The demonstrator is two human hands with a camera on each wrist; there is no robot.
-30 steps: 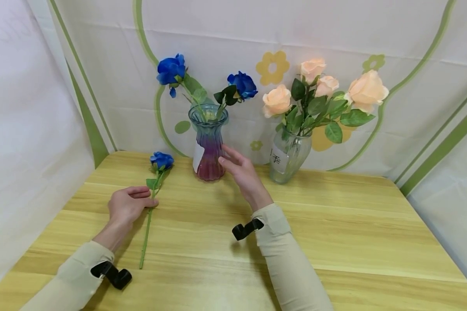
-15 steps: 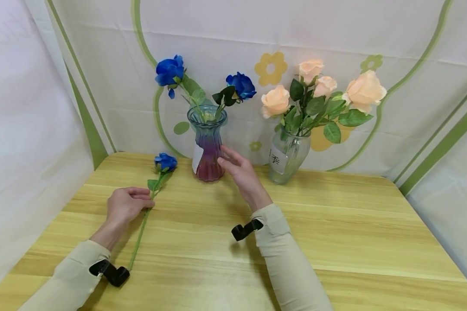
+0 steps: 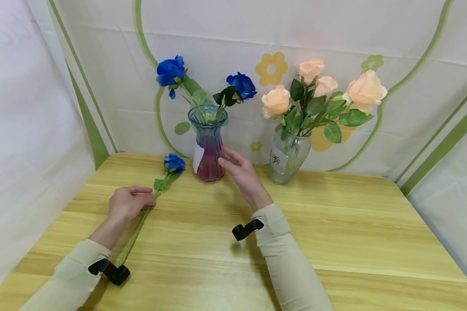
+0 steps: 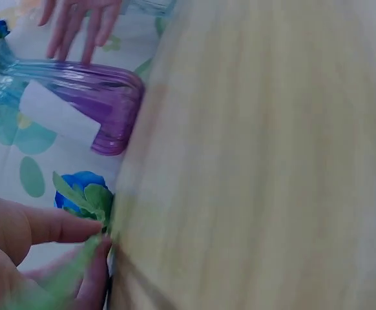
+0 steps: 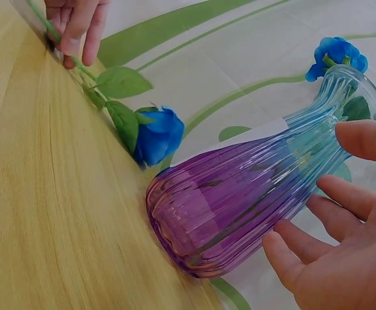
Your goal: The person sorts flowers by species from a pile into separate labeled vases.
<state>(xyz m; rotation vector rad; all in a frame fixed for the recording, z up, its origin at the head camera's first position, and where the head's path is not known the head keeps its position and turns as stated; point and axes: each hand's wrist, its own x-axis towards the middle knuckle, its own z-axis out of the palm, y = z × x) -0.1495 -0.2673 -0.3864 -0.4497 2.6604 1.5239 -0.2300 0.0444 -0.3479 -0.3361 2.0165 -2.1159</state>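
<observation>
A single blue rose (image 3: 174,163) slants over the table at the left, its lower stem running toward the left wrist. My left hand (image 3: 129,203) pinches its green stem between thumb and fingertips, just below the leaves (image 5: 125,84). Farther back stands a ribbed glass vase (image 3: 210,151), blue at the top and purple-pink below, with a white label on its side. Two blue roses (image 3: 241,86) lean out of it in opposite directions. At the vase's right side is my right hand (image 3: 244,177), fingers loosely extended and the fingertips at the glass; firm contact cannot be made out.
Right of the purple vase, a clear glass vase (image 3: 292,155) with a marked label holds several peach roses (image 3: 363,91). Both vases stand near the back edge of the wooden table (image 3: 334,233), before a white patterned cloth (image 3: 225,26).
The blue rose in my left hand has turned: its bloom has swung right toward the purple vase, and its stem end left toward the wrist. My right hand stays beside the vase.
</observation>
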